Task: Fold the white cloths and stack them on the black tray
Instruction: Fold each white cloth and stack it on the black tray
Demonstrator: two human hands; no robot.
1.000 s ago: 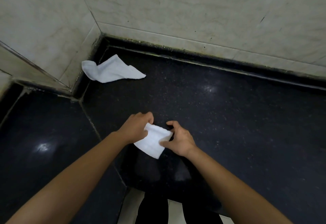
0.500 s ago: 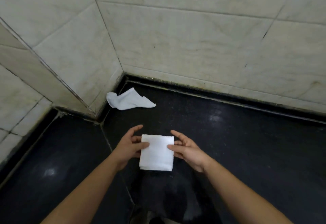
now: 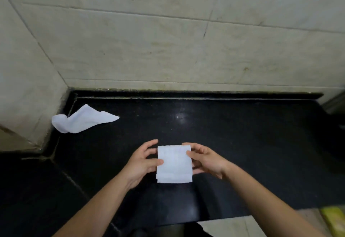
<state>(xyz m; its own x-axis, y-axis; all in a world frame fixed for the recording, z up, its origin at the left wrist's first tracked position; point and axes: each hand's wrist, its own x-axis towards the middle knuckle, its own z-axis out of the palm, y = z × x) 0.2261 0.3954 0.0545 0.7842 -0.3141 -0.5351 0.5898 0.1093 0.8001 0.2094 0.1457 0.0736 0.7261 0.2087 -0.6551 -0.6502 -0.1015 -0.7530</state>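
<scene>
Holding a folded cloth [image 3: 174, 164] between them, the left hand [image 3: 141, 162] and the right hand [image 3: 207, 160] meet just above the black counter [image 3: 242, 143] in the head view, the only view supplied. The folded cloth is a compact white rectangle, its long axis running away from the person toward the tiled wall [image 3: 168, 50]. Each hand is partly open: the left thumb presses the cloth's left edge with the other fingers spread and lifted behind it, while the right fingers lie over the right edge and upper corner. Neither hand is clenched; the grip looks light, at the edges only. A second, unfolded cloth [image 3: 82, 120] lies crumpled on the counter, left of the folded cloth and farther back, against the corner where the tiled wall turns. It sits well apart from both hands, and the left hand is the nearer of the two. No black tray can be identified in this view, so which way the folded cloth must travel cannot be told. Judged from this, one cloth is folded and awaiting placement, and one is not yet folded.
</scene>
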